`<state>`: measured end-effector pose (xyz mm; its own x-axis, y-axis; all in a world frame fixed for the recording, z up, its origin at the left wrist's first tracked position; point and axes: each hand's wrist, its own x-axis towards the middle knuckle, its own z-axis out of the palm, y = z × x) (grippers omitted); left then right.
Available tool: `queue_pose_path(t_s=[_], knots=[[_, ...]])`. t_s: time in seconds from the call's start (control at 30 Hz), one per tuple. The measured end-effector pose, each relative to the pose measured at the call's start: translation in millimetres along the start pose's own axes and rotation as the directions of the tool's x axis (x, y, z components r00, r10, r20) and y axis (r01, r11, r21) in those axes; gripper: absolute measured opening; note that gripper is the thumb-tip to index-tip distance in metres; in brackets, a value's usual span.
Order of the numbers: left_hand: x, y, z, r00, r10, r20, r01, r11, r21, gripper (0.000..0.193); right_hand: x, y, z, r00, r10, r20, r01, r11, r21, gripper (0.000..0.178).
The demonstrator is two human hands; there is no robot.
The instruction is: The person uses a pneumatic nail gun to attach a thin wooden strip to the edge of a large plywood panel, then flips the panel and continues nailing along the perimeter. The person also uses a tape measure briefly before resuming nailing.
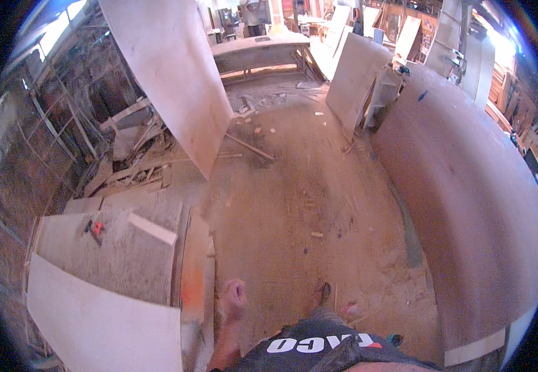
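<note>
My left hand [234,294] hangs low over the sawdust-covered floor, its fingers curled into a loose fist with nothing showing in it. It is nearest to the edge of a low stack of boards, where an orange-stained strip [192,288] runs along the side. A pale sheet of plywood [104,319] lies on the near part of that stack. Farther back on it are a red-and-black hand tool [96,230] and a short wooden strip [152,228]. My right hand does not show; only a bit of bare skin appears at the lower edge.
A tall plywood sheet [173,74] stands at the left, beside a heap of wood scraps [135,149]. Large brown panels [461,192] line the right, with another leaning sheet [358,80] beyond. A long workbench [259,44] crosses the back, and a person [253,18] stands behind it. Offcuts litter the floor [281,204].
</note>
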<state>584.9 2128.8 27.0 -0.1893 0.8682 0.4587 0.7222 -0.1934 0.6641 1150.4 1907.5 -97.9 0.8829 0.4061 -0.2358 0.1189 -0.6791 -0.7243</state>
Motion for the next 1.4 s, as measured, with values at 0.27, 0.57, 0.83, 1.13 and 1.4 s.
queue_pose_path(t_s=[0.27, 0.57, 0.83, 1.13, 1.4], knots=[[115, 34, 174, 0.899, -0.063, 0.434, 0.074, 0.997, -0.007, 0.026, 109, -118, 62, 0.993, -0.107, 0.052, 0.101, 0.99, 0.097, 0.053], [273, -20, 354, 0.611, 0.208, 0.764, -0.059, 0.974, -0.218, 0.023, 132, -161, 133, 0.977, -0.069, -0.203, 0.075, 0.997, 0.021, 0.048], [432, -100, 500, -0.2, 0.27, 0.942, -0.492, 0.804, -0.335, 0.027, -75, -305, 221, 0.556, 0.392, -0.732, -0.225, 0.92, 0.322, 0.036], [402, -23, 706, -0.896, 0.063, 0.439, -0.437, 0.047, -0.898, 0.028, -261, -406, 297, -0.102, 0.648, -0.754, -0.337, 0.691, 0.64, 0.036], [169, 130, 733, -0.981, 0.078, 0.178, -0.179, -0.014, -0.984, 0.04, -271, -498, 338, -0.524, 0.598, -0.606, -0.027, 0.7, 0.714, 0.017]])
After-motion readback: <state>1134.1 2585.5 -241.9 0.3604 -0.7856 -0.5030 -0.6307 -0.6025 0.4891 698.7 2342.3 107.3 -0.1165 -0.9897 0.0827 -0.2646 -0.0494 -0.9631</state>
